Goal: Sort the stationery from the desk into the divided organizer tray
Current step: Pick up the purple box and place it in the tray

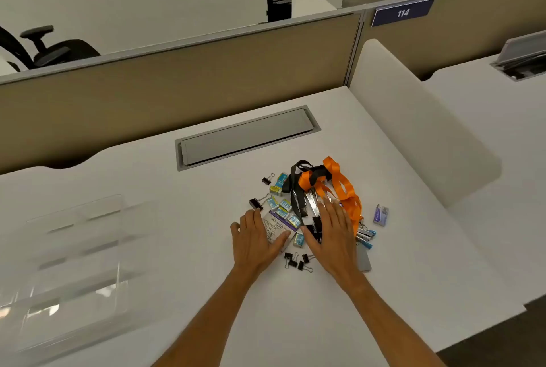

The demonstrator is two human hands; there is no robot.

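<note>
A heap of stationery lies in the middle of the white desk [177, 204]: orange lanyards [339, 183] tangled with a black lanyard [295, 189], small blue staple boxes [279, 182], black binder clips [297, 261] and a white card with a purple band [277, 226]. My left hand [254, 241] lies flat with straight fingers on the left side of the heap, partly over the card. My right hand [332, 232] lies flat on the heap's right side, fingers straight. The clear divided organizer tray [74, 251] stands at the desk's left.
A grey cable hatch [245, 137] is set into the desk behind the heap. A small purple packet [381, 214] lies to the right. A white side divider [413, 118] and a beige partition [177, 85] bound the desk.
</note>
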